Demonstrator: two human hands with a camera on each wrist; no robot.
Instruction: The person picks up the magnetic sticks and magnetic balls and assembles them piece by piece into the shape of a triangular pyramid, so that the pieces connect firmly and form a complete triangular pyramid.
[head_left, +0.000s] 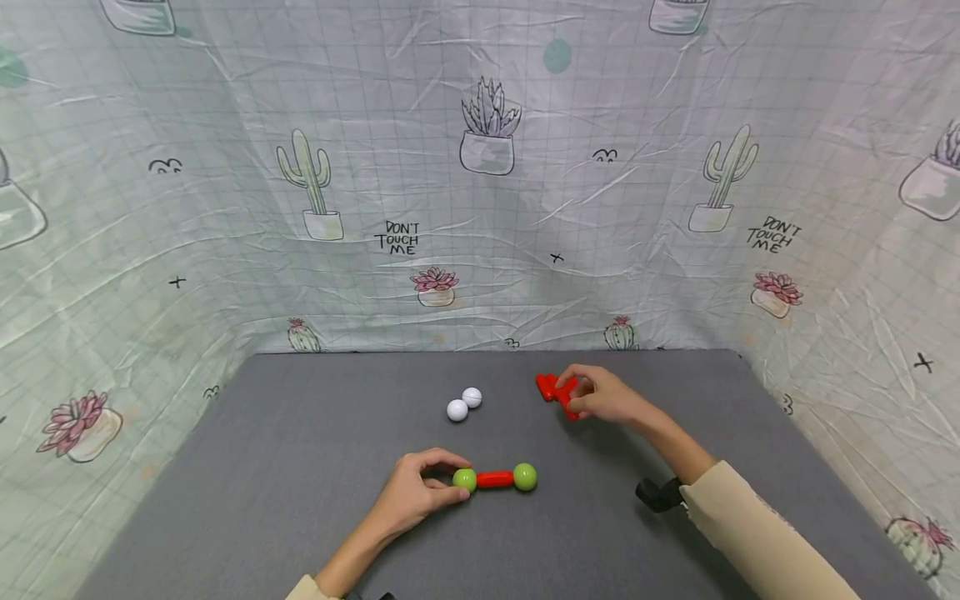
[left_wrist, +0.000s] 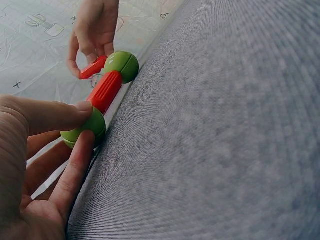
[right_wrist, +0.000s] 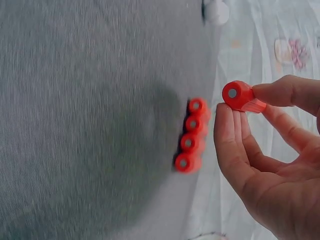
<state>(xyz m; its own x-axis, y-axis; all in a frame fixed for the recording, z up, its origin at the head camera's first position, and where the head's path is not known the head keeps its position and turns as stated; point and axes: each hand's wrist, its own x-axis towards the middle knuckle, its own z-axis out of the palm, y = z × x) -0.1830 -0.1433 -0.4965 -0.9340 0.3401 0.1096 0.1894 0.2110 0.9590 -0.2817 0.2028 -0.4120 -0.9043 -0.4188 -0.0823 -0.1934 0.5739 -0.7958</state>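
My left hand (head_left: 408, 493) pinches a green ball (head_left: 465, 480) between thumb and fingers, low over the grey tabletop. A ribbed red magnetic rod (head_left: 495, 480) joins that ball to a second green ball (head_left: 525, 477) on its right, dumbbell-like. Farther back on the right, my right hand (head_left: 606, 396) holds another red magnetic rod (right_wrist: 245, 97) between thumb and fingertips, its round end with a grey disc showing. Below it in the right wrist view, several more red rods (right_wrist: 193, 123) lie side by side on the table, apart from the held one.
Two white balls (head_left: 457, 410) sit close together behind the joined piece, left of the red rods. The grey tabletop (head_left: 300, 433) ends at a hanging cloth (head_left: 360, 167) printed with potted plants, at the back and both sides.
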